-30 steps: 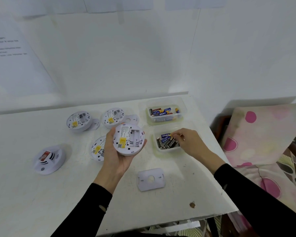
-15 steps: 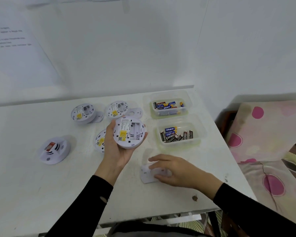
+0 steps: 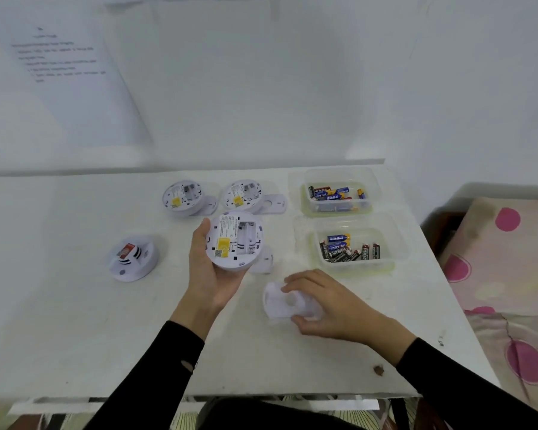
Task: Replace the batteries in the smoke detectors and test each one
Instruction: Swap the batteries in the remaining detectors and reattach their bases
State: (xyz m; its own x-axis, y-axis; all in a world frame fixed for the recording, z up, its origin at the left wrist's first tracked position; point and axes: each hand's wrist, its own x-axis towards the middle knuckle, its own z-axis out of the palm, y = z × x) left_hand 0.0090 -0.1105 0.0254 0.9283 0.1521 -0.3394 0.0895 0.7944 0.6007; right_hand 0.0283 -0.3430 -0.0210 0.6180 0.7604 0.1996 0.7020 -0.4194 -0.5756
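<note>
My left hand (image 3: 212,274) holds a round white smoke detector (image 3: 234,241) back side up, its battery bay empty and a yellow label showing. My right hand (image 3: 326,305) grips a white mounting plate (image 3: 278,304) lying on the table, thumb and fingers around its edges. Two more detectors (image 3: 183,197) (image 3: 242,195) lie face down at the back, each with a plate beside it. A fourth detector (image 3: 133,257) sits face up at the left. Two clear tubs hold batteries: the far tub (image 3: 337,193) and the near tub (image 3: 351,251).
The white table (image 3: 75,321) ends at a front edge near my body and a right edge beside a pink spotted cushion (image 3: 503,259). Another white plate (image 3: 263,259) peeks out under the held detector. A wall with a printed sheet (image 3: 66,66) rises behind.
My right hand left the near battery tub, came down to the mounting plate at the table's front and closed around it. The left hand kept holding the detector.
</note>
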